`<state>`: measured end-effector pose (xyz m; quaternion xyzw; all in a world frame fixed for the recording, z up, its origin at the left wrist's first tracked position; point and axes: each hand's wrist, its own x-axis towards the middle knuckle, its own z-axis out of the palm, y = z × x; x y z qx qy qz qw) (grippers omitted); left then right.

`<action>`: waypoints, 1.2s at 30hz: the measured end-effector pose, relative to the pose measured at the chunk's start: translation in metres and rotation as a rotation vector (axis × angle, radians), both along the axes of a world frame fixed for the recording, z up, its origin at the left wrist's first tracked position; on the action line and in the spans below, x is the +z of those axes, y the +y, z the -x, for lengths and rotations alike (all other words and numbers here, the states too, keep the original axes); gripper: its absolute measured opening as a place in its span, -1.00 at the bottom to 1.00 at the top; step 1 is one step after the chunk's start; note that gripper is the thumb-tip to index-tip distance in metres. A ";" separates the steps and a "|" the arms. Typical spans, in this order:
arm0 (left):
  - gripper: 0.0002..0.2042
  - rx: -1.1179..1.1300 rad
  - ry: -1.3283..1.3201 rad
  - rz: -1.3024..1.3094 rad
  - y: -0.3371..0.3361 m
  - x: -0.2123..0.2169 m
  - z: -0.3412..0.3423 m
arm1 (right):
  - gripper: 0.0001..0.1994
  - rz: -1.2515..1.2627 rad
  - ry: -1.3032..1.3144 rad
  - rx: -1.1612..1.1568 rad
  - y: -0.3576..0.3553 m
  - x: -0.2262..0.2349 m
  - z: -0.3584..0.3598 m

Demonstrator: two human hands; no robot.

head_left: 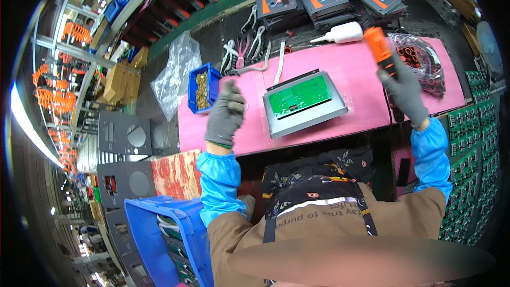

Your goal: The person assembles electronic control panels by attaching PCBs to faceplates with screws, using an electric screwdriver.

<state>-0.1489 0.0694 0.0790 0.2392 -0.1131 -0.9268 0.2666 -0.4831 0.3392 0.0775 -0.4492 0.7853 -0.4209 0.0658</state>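
In the middle of the pink desk [340, 74] I see the grey tray [305, 107] with a green board, stiff but fragile, best held by its rim; my left hand [226, 114] is clenched beside the blue bin [203, 91], my right hand [406, 91] grasps the orange screwdriver [381, 49].

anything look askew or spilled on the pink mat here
Nothing spilled. The grey tray holding the green circuit board sits slightly rotated on the pink mat, and the white squeeze bottle lies on its side at the mat's far edge. Otherwise nothing stands out.
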 end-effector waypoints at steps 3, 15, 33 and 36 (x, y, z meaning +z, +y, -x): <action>-0.74 -0.270 0.100 -0.028 0.052 0.005 0.016 | -0.57 0.453 -0.298 -0.057 0.004 0.056 -0.021; -0.59 -0.409 -0.262 0.303 0.113 0.009 0.089 | -0.38 1.091 -0.647 0.411 -0.021 0.091 -0.099; -0.53 -0.430 -0.238 0.438 0.113 0.005 0.089 | -0.22 1.199 -0.458 0.579 -0.020 0.089 -0.108; -0.45 -0.413 -0.452 0.587 0.107 0.004 0.089 | -0.48 1.121 -0.552 0.592 -0.029 0.087 -0.109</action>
